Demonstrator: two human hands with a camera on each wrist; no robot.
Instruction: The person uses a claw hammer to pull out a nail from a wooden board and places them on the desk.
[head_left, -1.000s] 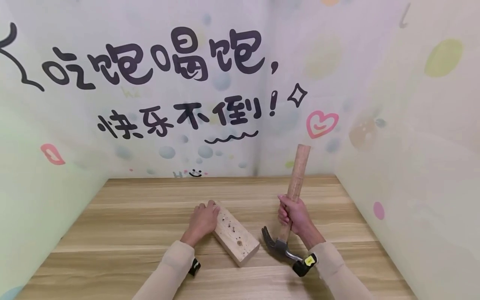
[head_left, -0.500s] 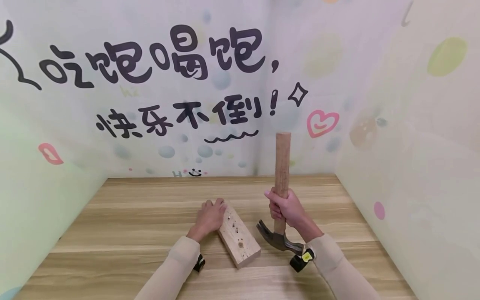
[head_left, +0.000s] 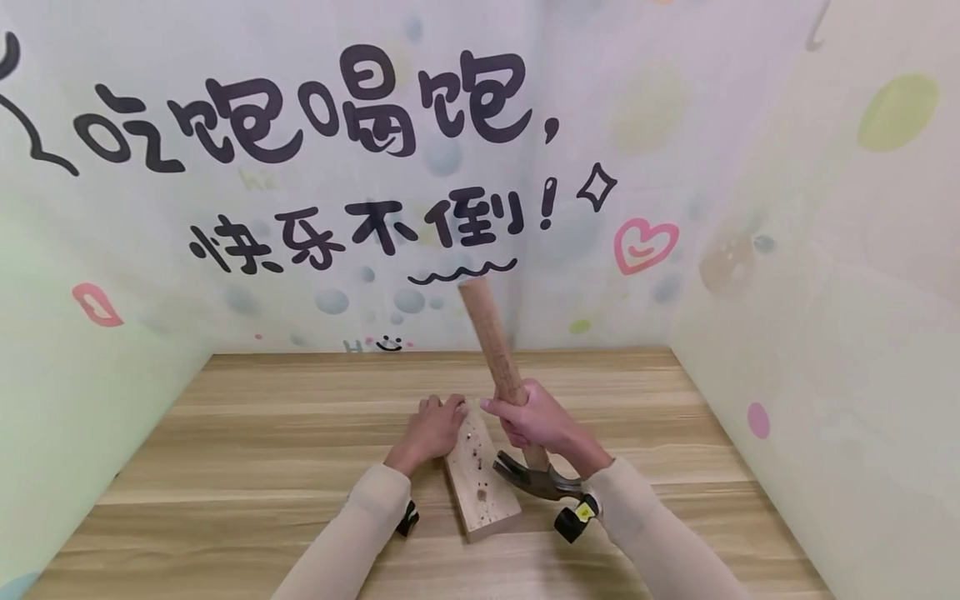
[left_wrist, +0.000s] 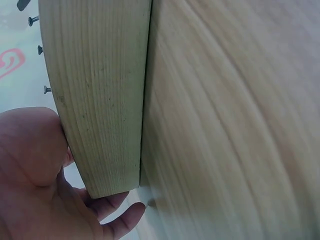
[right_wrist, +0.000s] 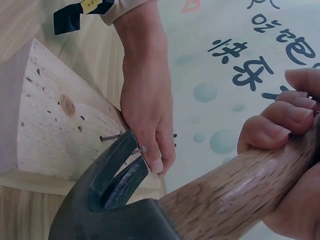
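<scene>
A pale wooden block [head_left: 474,492] lies on the table, its top marked with holes and a knot. Several nails [left_wrist: 47,90] stick up from it, partly driven in. My left hand [head_left: 433,429] grips the block's far end, thumb on top and fingers curled about the end. In my right hand [head_left: 543,417] is a claw hammer [head_left: 491,333], held by the handle close to its head. The handle points up and leans left. Its claw [right_wrist: 117,172] is beside a nail [right_wrist: 111,136] in the right wrist view; whether they touch I cannot tell.
The wood-grain table [head_left: 247,450] is enclosed by a back wall [head_left: 420,242] with black lettering and a plain right wall [head_left: 810,350]. A black wrist camera [head_left: 576,521] with a yellow label sits at the right cuff, near the hammer head.
The hammer has moved left to the block, its handle swinging from a rightward to a leftward lean. The block has turned slightly, and my left hand has shifted a little right with it.
</scene>
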